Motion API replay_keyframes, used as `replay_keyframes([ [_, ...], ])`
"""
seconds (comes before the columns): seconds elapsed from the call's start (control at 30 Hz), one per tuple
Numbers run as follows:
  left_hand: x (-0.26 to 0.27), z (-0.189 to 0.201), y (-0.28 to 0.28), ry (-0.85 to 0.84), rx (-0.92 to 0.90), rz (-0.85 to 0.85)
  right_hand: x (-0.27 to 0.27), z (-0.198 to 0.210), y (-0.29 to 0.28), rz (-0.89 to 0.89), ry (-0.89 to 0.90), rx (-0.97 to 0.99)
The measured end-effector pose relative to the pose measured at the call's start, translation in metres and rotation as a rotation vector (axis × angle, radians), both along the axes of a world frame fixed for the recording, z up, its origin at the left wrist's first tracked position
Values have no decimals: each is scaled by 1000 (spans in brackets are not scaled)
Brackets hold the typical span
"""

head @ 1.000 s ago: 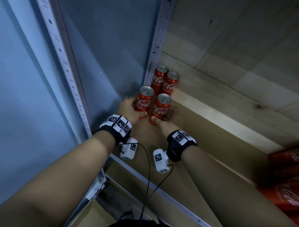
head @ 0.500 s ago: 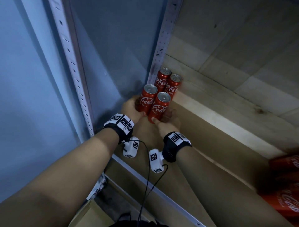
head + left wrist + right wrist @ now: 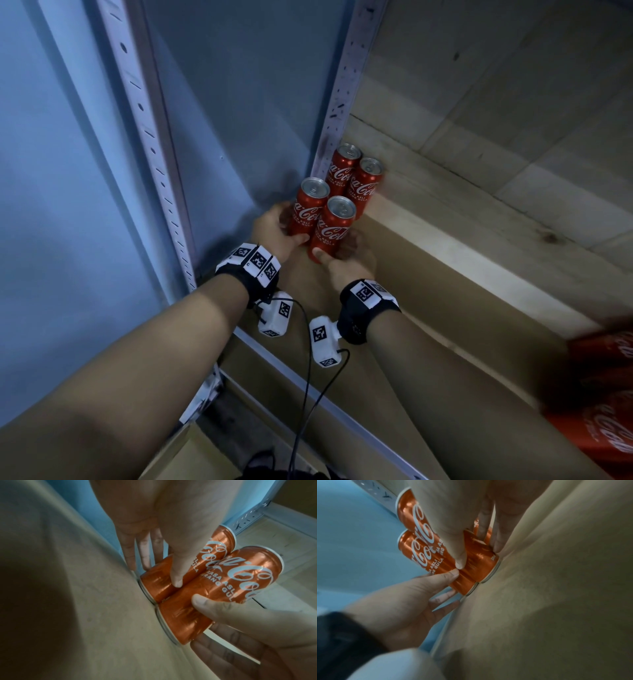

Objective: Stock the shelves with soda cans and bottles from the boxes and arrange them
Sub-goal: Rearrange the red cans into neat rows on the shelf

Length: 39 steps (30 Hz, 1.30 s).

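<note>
Four red cola cans stand upright in the back-left corner of the brown shelf board (image 3: 445,291). The two back cans (image 3: 344,168) (image 3: 365,185) sit against the metal upright. My left hand (image 3: 286,228) grips the front-left can (image 3: 308,209) (image 3: 154,585), thumb in front and fingers behind. My right hand (image 3: 337,247) grips the front-right can (image 3: 334,228) (image 3: 479,563) low down in the same way. The two front cans touch each other and stand close against the back pair. Both stand on the board.
A perforated metal upright (image 3: 346,85) and a blue wall (image 3: 68,171) close the left side. Red cola packs (image 3: 609,394) lie at the shelf's right edge. A metal front rail (image 3: 308,387) borders the shelf, with a cardboard box (image 3: 171,455) below it.
Both hands have slid the two front cans back and together. The gap to the back pair has closed. The grips are unchanged.
</note>
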<state>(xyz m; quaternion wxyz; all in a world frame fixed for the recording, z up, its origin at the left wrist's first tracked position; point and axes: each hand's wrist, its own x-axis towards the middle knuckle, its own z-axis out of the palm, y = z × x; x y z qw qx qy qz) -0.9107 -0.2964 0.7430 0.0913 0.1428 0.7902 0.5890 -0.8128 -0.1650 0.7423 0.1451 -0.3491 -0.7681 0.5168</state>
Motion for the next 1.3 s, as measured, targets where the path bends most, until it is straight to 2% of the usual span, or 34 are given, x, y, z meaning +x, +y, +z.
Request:
replay_keyframes([
  [0.57, 1, 6, -1, -32, 8, -12, -1, 2, -5, -71, 56, -47],
  [0.9, 5, 9, -3, -22, -54, 25, -1, 10, -4, -25, -7, -7],
  [1.03, 3, 10, -4, 11, -142, 27, 1, 21, 0, 13, -48, -40],
  [1.2, 7, 17, -8, 27, -252, 2, 11, 31, 9, 196, -177, -34],
  [1.3, 15, 33, -16, 69, -480, -123, 39, 46, 17, 187, -218, 75],
])
